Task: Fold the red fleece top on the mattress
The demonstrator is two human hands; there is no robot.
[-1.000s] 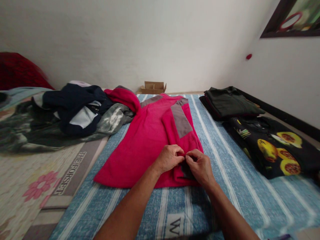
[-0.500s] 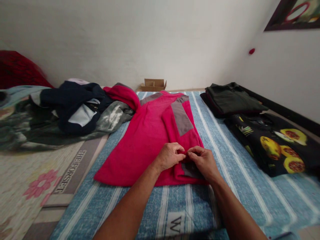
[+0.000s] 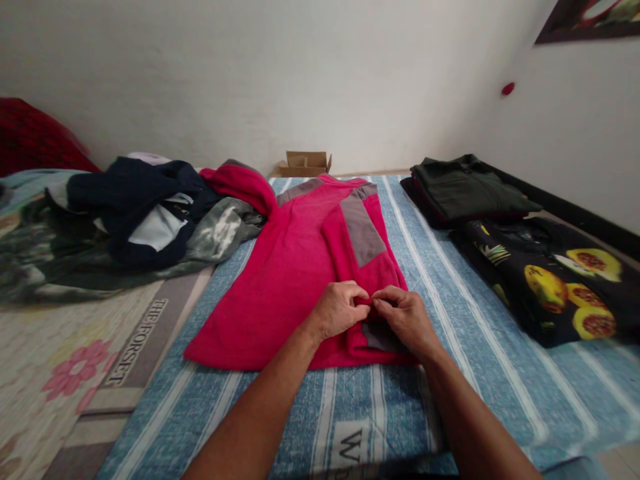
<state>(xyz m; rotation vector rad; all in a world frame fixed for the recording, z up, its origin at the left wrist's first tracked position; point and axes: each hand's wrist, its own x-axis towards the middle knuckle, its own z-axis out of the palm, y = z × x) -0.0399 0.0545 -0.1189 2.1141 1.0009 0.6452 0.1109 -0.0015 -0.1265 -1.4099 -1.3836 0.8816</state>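
A red fleece top (image 3: 290, 273) with grey shoulder patches lies flat on a blue striped sheet (image 3: 450, 313), its right sleeve folded inward over the body. My left hand (image 3: 337, 308) and my right hand (image 3: 406, 317) meet at the sleeve's end near the hem. Both are closed in a pinch on the red cloth of the cuff, fingertips almost touching. A grey cuff lining shows under my right hand.
A heap of unfolded clothes (image 3: 135, 213), dark blue, white and camouflage, lies at the left. Folded dark green garments (image 3: 465, 190) and a black fruit-print garment (image 3: 555, 280) sit at the right. A small cardboard box (image 3: 305, 162) stands by the far wall. A flowered mat (image 3: 60, 360) borders the sheet.
My hands have stayed pinched on the sleeve cuff with only slight finger shifts. The camera has tilted a little, sliding the scene upward.
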